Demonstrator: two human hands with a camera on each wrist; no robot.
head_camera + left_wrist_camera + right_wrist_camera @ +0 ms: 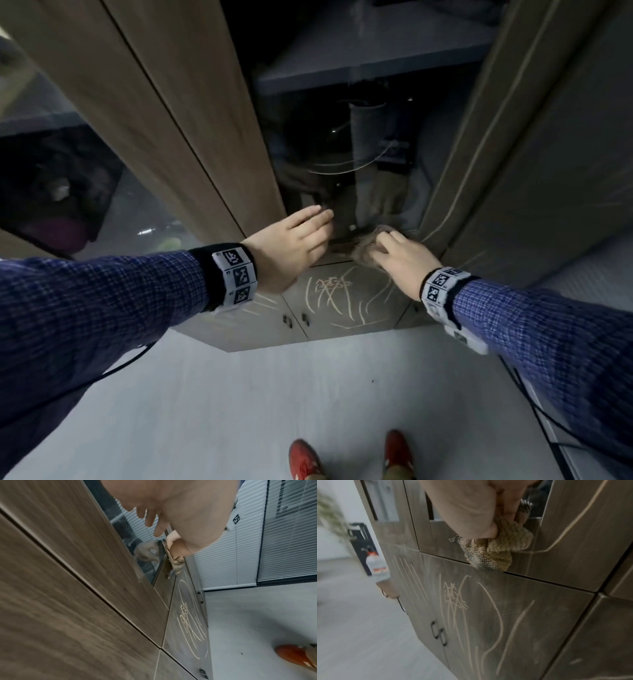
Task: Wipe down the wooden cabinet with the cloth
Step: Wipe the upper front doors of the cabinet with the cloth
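Note:
The wooden cabinet (191, 113) stands in front of me, with a glass door panel (329, 144) between wood frames. My right hand (394, 253) grips a bunched tan cloth (368, 245) and presses it against the lower rail of the glass door. The right wrist view shows the cloth (501, 547) crumpled under my fingers just above the seam to the lower door. My left hand (305, 233) lies flat, fingers straight, against the door frame left of the cloth. Pale chalk-like scribbles (334, 291) cover the lower door (488, 615).
Small black handles (438, 632) sit on the lower doors. A spray bottle (376, 566) stands on a low surface beside the cabinet's left end. Grey floor (291, 394) lies below, with my red shoes (349, 455). Window blinds (283, 534) are to the right.

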